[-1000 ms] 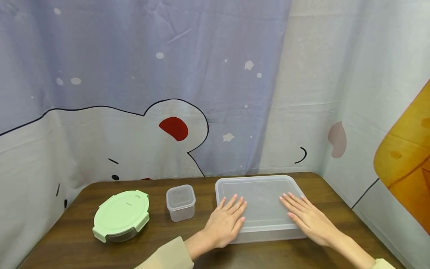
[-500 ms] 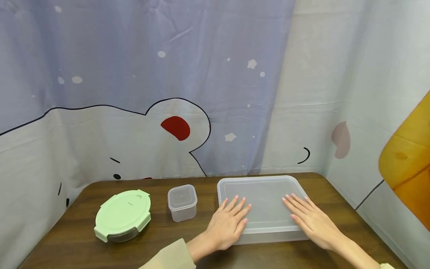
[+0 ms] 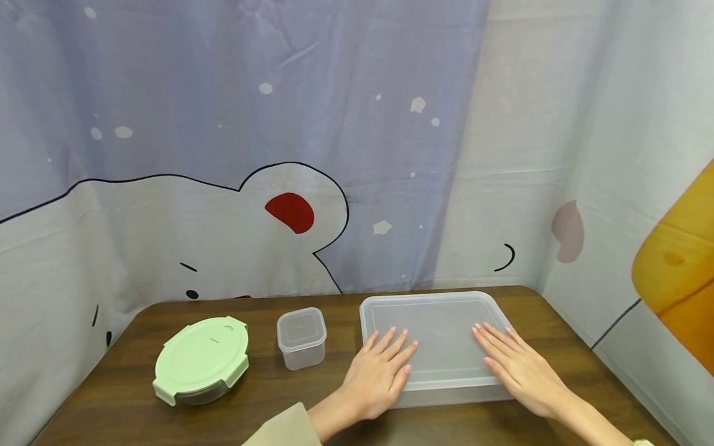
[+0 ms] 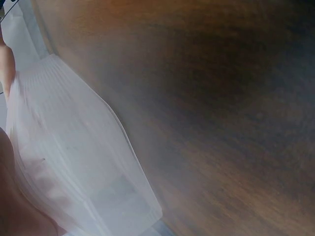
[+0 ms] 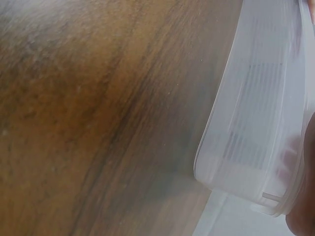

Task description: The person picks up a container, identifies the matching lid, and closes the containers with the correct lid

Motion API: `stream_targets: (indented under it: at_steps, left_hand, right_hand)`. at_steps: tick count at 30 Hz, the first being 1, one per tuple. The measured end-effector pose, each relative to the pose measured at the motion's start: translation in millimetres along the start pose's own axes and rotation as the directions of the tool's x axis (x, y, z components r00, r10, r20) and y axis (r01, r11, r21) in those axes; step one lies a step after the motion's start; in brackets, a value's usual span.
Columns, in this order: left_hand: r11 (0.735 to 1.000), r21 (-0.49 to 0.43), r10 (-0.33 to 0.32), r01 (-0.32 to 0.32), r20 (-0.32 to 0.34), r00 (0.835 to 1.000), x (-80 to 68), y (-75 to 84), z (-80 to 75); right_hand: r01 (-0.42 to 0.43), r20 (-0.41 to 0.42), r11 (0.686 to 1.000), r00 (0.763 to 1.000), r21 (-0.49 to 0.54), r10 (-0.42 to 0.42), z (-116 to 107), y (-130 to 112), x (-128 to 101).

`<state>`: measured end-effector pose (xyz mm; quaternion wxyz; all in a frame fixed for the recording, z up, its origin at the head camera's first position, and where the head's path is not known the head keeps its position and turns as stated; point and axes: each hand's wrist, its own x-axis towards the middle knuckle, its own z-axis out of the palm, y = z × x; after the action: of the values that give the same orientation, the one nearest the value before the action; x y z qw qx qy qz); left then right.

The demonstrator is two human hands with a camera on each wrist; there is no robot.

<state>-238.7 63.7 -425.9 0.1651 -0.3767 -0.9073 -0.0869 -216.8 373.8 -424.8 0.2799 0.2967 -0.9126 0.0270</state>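
Note:
A large clear rectangular plastic container [image 3: 440, 322] with its lid on lies on the brown wooden table [image 3: 139, 396], right of centre. My left hand [image 3: 385, 362] rests flat on the lid's near left part, fingers straight. On the near right part my right hand [image 3: 510, 359] lies flat in the same way. The container's ribbed side wall [image 4: 74, 162] fills the left wrist view at close range. In the right wrist view the container [image 5: 261, 123] stands against the table's grain.
A small clear square tub [image 3: 301, 337] with a lid stands left of the big container. Further left sits a round pale green clip-lid box [image 3: 201, 360]. A printed cloth backdrop [image 3: 279, 186] hangs behind the table and along its right side.
Both hands stay flat on the lid and have barely shifted. The head view has drifted slightly.

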Motion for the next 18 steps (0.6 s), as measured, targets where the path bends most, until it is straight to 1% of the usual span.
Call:
stream_targets:
  at_steps: [7,14,18]
  left_hand:
    - [1.000,-0.005,-0.006,0.006,0.002,1.000,-0.6,-0.5,-2.0]
    - [1.000,-0.015,-0.010,0.010,0.011,1.000,-0.3,0.8,-4.1]
    - [1.000,-0.009,-0.012,0.012,0.005,1.000,-1.0,1.2,-4.1]
  right_hand:
    - [-0.025,-0.003,1.000,1.000,-0.007,0.025,-3.6,-4.8,1.6]
    - [-0.061,-0.007,0.998,0.998,0.019,0.061,-4.3,-2.8,0.4]
    - [-0.062,-0.010,0.998,0.998,0.025,0.063,-1.8,-2.3,-0.3]
